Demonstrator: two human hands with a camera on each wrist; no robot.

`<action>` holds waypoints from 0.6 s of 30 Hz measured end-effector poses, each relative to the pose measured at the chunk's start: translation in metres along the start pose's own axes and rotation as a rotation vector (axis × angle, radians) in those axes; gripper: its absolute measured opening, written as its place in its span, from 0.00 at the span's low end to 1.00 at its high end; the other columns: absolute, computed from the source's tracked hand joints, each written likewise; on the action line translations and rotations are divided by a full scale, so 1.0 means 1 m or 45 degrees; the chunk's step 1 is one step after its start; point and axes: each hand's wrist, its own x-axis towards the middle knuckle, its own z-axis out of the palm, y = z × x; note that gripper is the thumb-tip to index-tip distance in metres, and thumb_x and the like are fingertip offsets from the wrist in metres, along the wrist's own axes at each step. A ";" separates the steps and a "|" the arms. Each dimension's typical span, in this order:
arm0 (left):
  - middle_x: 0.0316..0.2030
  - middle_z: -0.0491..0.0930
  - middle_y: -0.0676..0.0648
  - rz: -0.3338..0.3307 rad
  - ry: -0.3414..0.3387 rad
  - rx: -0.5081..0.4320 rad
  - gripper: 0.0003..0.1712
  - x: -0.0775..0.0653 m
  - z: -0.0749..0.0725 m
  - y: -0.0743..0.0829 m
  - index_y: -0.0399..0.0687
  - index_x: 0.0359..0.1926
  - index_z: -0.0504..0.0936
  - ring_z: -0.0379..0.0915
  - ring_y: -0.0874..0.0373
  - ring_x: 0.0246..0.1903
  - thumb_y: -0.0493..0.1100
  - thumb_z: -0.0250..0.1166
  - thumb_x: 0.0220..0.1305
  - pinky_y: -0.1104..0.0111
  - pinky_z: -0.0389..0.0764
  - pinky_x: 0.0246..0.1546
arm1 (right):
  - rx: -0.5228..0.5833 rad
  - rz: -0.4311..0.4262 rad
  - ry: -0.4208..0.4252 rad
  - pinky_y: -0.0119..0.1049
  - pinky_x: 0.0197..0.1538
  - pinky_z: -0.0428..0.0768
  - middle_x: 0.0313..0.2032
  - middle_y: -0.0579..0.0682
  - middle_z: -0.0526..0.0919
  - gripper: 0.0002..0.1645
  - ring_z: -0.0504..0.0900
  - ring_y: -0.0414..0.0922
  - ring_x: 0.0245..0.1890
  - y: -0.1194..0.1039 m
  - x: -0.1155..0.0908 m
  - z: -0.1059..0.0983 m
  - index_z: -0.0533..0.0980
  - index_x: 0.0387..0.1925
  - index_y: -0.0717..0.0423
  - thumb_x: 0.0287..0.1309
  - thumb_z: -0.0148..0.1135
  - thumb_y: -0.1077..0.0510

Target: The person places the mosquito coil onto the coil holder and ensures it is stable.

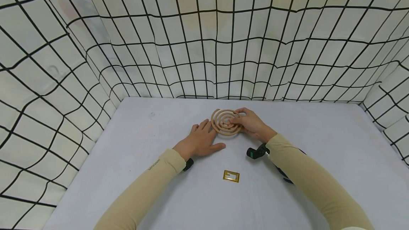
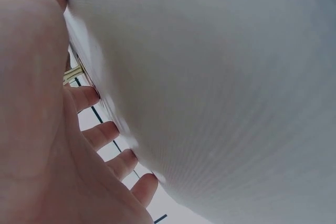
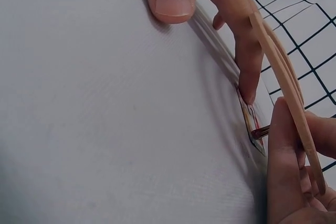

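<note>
A light-brown mosquito coil (image 1: 218, 130) is pinched in my right hand (image 1: 252, 123), thumb over its top face near the centre. It is held edge-on in the right wrist view, over a small flat metal stand (image 3: 254, 139) with an upright prong (image 3: 261, 131). My left hand (image 1: 199, 141) rests on the table just left of the coil, fingers spread, its index fingertip (image 3: 249, 95) pressing the stand's plate. In the left wrist view the prong (image 2: 73, 74) rises past the fingers. From the head view the stand is hidden under the coil.
A gold-coloured rectangular plate with a cut-out (image 1: 231, 179) lies on the white table (image 1: 153, 127) between the forearms. A black wrist camera (image 1: 255, 152) sits by the right wrist, with a dark blue object (image 1: 287, 180) partly under that sleeve. Black netting (image 1: 233, 45) surrounds the table.
</note>
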 end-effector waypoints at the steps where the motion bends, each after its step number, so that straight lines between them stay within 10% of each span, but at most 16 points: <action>1: 0.84 0.44 0.41 0.001 0.001 0.002 0.54 0.000 0.000 0.000 0.52 0.84 0.46 0.40 0.41 0.84 0.77 0.48 0.72 0.43 0.55 0.77 | 0.000 -0.003 0.000 0.29 0.41 0.83 0.47 0.52 0.81 0.37 0.85 0.36 0.37 0.000 0.000 0.000 0.58 0.73 0.62 0.70 0.64 0.60; 18: 0.84 0.44 0.41 0.011 -0.008 -0.024 0.52 -0.001 -0.001 -0.001 0.54 0.84 0.45 0.40 0.41 0.84 0.76 0.47 0.73 0.42 0.54 0.78 | -0.026 0.001 0.046 0.30 0.41 0.84 0.50 0.54 0.80 0.36 0.85 0.38 0.38 -0.001 0.002 0.001 0.59 0.72 0.61 0.70 0.64 0.61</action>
